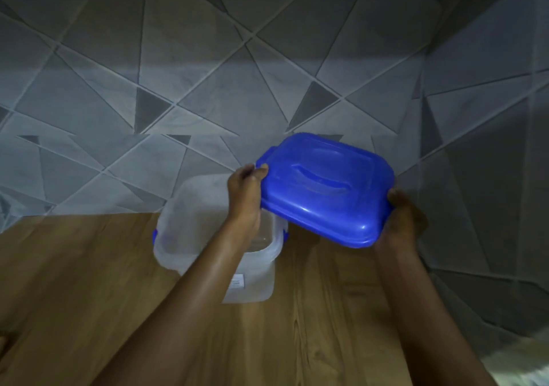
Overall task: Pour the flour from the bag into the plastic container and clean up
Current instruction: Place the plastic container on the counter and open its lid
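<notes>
A translucent plastic container [193, 228] with blue side clips stands open on the wooden table [74, 281], partly hidden behind my left forearm. Its blue lid [323, 189], with a moulded handle on top, is held in the air to the right of the container and above the table. My left hand [245, 195] grips the lid's left edge. My right hand [401, 219] grips its right near corner from below. The inside of the container looks empty. No flour bag is in view.
A wall of grey tiles with triangular patterns [208, 73] rises right behind the table and wraps around on the right side. The table's right edge runs close to my right forearm.
</notes>
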A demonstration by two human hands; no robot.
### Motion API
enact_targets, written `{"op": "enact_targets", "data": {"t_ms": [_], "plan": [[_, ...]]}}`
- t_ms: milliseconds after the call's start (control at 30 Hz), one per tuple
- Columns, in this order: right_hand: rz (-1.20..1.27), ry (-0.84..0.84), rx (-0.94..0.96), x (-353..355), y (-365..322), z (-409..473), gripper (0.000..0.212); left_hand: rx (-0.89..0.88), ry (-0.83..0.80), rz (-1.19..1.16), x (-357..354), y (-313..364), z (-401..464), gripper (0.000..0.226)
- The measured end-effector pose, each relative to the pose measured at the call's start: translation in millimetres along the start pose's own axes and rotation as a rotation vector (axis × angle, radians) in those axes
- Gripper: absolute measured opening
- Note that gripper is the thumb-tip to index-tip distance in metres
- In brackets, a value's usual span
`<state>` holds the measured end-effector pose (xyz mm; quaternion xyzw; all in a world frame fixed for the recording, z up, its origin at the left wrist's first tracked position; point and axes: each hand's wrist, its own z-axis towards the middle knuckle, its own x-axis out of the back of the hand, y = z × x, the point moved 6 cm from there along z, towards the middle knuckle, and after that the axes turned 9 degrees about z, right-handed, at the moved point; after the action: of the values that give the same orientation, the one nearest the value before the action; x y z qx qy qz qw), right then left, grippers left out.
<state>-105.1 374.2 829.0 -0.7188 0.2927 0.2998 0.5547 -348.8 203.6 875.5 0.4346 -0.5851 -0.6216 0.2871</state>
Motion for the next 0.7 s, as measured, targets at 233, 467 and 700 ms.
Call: {"op": "enact_targets", "data": {"t_ms": [233,467,700], "plan": [[0.071,0.187,-0.041,47.7,-7.3,6.7,0.012,-0.015,-0.201,0.034,-64.1,-40.6,-27.1,0.052],[0.121,0.105,-0.198,81.1,22.5,14.9,0.023,-0.147,-0.233,0.399,-88.6,-93.8,-53.8,0.053],[-0.183,0.007,-0.3,138.2,72.2,23.3,0.049,0.01,-0.125,0.525,-68.1,-163.9,-57.9,0.06]]}}
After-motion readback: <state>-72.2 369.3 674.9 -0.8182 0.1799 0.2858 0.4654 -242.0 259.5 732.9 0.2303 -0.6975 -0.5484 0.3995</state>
